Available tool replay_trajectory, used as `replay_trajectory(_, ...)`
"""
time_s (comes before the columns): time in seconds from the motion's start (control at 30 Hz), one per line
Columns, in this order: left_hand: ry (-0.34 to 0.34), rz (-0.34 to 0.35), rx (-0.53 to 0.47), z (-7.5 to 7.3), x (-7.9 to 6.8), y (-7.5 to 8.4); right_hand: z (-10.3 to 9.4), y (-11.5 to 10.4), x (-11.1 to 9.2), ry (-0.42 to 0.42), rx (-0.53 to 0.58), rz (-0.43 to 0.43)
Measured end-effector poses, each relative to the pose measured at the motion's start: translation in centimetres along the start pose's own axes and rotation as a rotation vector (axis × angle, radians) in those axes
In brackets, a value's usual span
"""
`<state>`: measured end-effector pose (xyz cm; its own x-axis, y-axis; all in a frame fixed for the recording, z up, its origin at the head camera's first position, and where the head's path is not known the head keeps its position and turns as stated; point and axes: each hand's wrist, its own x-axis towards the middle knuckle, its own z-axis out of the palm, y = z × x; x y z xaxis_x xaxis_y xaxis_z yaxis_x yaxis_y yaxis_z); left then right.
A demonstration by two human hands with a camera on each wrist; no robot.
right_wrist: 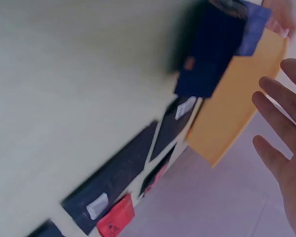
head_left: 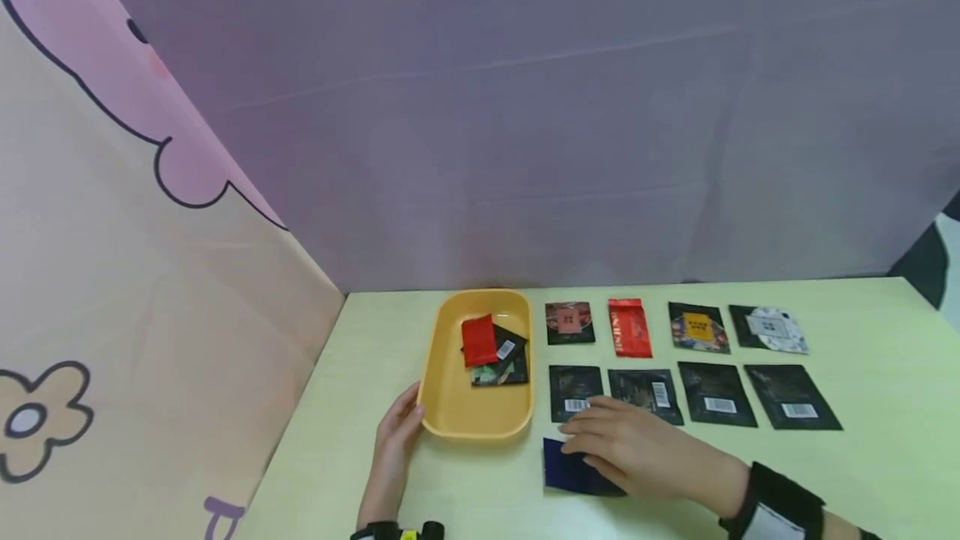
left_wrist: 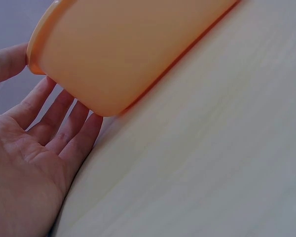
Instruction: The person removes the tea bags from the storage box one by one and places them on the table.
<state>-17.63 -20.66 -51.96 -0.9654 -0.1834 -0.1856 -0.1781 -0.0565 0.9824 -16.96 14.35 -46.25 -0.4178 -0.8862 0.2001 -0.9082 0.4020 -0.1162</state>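
Note:
My left hand (head_left: 396,432) touches the near left corner of a yellow plastic tray (head_left: 429,407). In the left wrist view, its fingertips rest along the tray's outer wall (left_wrist: 113,54), with the thumb at the rim. My right hand (head_left: 637,448) is over a dark blue packet (head_left: 573,472) on the table, right of the tray. The right wrist view shows that hand's fingers (right_wrist: 281,118) extended and apart from the blurred blue packet (right_wrist: 212,54). Inside the tray lie a red packet (head_left: 478,342) and dark packets (head_left: 510,369), partly overlapping.
Two rows of flat packets lie right of the tray. The back row includes a red packet (head_left: 630,328) and a black-and-white one (head_left: 769,330); black packets (head_left: 793,398) with barcode labels make up the front row. A grey cloth wall (head_left: 562,148) stands behind the table.

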Motion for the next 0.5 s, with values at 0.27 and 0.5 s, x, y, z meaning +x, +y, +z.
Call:
replay_trajectory(0.27, 0.007, -0.002, 0.005, 0.0, -0.1, 0.0, -1.4, 1.0, 2.6, -0.005, 0.038, 0.112)
replay_trajectory(0.5, -0.009, 0.015, -0.005, 0.0, 0.0, 0.0, -1.8, 1.1, 5.4, -0.025, 0.087, 0.215)
